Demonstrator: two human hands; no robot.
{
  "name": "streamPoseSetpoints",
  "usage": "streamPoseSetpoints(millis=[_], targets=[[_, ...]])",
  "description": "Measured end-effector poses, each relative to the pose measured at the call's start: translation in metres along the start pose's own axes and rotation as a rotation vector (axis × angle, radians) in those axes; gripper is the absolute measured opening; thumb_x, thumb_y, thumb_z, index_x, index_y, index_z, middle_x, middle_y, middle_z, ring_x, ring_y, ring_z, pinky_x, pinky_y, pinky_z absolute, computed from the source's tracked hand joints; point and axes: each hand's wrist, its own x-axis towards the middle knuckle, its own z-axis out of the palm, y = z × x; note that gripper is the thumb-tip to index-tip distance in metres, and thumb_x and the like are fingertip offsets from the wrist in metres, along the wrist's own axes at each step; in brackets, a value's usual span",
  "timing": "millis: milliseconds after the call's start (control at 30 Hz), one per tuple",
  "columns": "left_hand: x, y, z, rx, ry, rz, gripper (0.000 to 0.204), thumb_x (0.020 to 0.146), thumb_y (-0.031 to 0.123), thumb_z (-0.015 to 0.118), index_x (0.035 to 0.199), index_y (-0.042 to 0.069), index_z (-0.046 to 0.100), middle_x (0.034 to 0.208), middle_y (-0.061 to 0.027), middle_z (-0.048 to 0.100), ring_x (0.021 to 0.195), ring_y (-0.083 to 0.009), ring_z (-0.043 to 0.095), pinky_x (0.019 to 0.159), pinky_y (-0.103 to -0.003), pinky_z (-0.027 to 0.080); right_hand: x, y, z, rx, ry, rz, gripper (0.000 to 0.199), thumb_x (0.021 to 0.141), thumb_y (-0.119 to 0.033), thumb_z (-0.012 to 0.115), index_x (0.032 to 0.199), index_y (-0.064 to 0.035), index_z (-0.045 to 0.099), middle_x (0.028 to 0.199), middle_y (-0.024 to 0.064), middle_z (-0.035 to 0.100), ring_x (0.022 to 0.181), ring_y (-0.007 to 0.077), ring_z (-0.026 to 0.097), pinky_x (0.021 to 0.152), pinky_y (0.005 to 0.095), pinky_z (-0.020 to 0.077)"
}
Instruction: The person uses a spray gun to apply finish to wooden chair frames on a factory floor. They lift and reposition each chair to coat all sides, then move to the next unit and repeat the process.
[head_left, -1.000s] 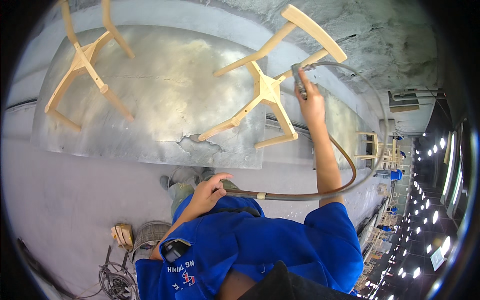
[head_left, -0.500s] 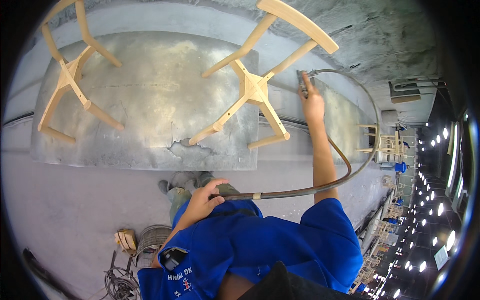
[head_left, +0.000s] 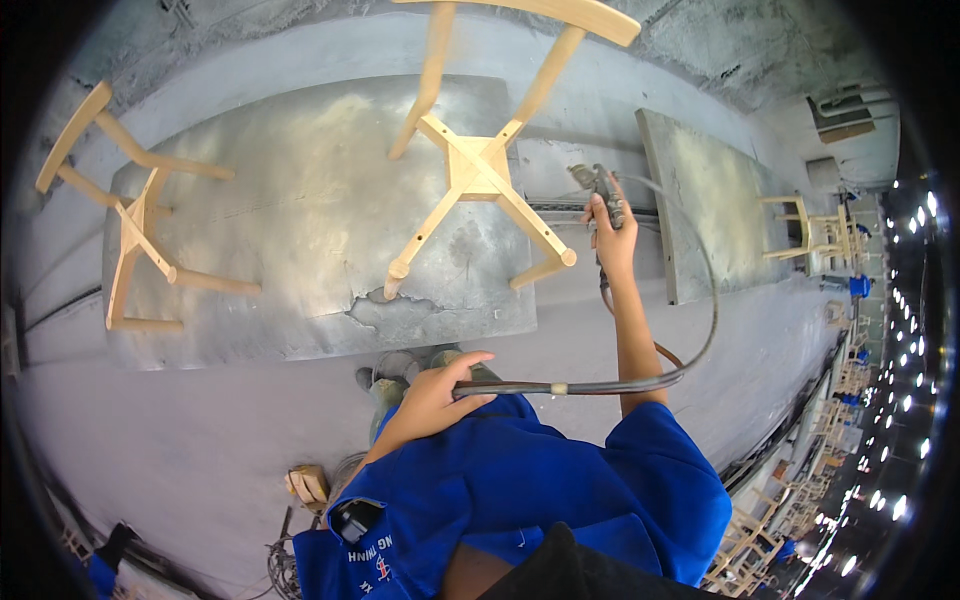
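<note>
Spray gun (head_left: 601, 184) in use-height grip beside a wooden chair frame (head_left: 478, 167).
A shirt pocket (head_left: 378, 508), at seven o'clock from the left hand (head_left: 432, 398), holds a dark object (head_left: 353, 523). The right hand (head_left: 615, 242), forearm extended, wraps the gun, the frame at its ten o'clock; the left holds paired hoses (head_left: 610, 386), index finger outstretched. Below the frame, a chipped grey slab (head_left: 290, 250).

Grey, cloudy-stained worktop (head_left: 300, 235), low slab, dark ragged patch (head_left: 390, 315) near its front edge. Two seatless pale-wood chair frames stand upright on it: right frame (head_left: 480, 168), left frame (head_left: 138, 235), well apart. Second grey worktop (head_left: 705, 205) to the right, pale chair (head_left: 800, 225) at far end. Grey floor (head_left: 220, 420) below carries yellowish box (head_left: 307, 486), coil (head_left: 283, 566) partly hidden.
</note>
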Motion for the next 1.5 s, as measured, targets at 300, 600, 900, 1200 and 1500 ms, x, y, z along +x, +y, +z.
streamPoseSetpoints(millis=[300,600,900,1200,1500], targets=[[0.077,0.009,0.069,0.05,-0.124,-0.169,0.046,0.093,0.022,0.071,0.136,0.013,0.057,0.088,-0.0107,0.07,0.074,-0.021,0.064,0.072,-0.031,0.05,0.101,0.103,-0.01,-0.901,-0.478,-0.713,0.075,0.087,-0.02,0.074,0.153,-0.0326,0.041,0.095,0.0111,0.063,0.08,0.0303,0.067,0.067,0.0407,0.0579],[0.103,-0.012,0.094,-0.061,0.158,-0.23,0.037,0.097,0.025,0.067,0.13,0.01,0.059,0.083,-0.0099,0.067,0.073,-0.0197,0.064,0.069,-0.03,0.048,0.131,0.22,0.064,-0.977,-0.844,-0.573,0.07,0.092,-0.022,0.067,0.155,-0.0295,0.036,0.095,0.0158,0.063,0.087,0.0331,0.07,0.073,0.0446,0.0586],[0.144,0.033,0.079,0.054,-0.171,-0.204,0.048,0.092,0.027,0.07,0.136,0.013,0.058,0.101,-0.0132,0.071,0.091,-0.026,0.069,0.082,-0.035,0.051,0.135,0.099,-0.056,-0.091,-0.264,-0.266,0.042,0.1,-0.029,0.063,0.138,-0.0093,0.06,0.101,0.0148,0.073,0.086,0.0214,0.071,0.074,0.0336,0.0555],[0.169,0.081,0.085,0.205,-0.231,-0.063,0.042,0.091,0.026,0.072,0.13,0.011,0.064,0.108,-0.0122,0.073,0.096,-0.0269,0.07,0.087,-0.036,0.052,0.167,-0.04,-0.177,0.929,0.195,-0.036,0.051,0.106,-0.053,0.043,0.105,-0.0042,0.059,0.082,0.0077,0.064,0.07,0.0171,0.066,0.041,0.0238,0.0357],[0.13,0.061,0.057,0.06,-0.163,0.131,0.04,0.094,0.035,0.07,0.126,0.01,0.066,0.103,-0.015,0.073,0.093,-0.0305,0.07,0.084,-0.036,0.052,0.151,-0.045,-0.149,0.464,0.311,0.068,0.043,0.1,-0.048,0.06,0.105,-0.0055,0.063,0.074,0.0044,0.063,0.059,0.0133,0.063,0.04,0.0241,0.0343]])
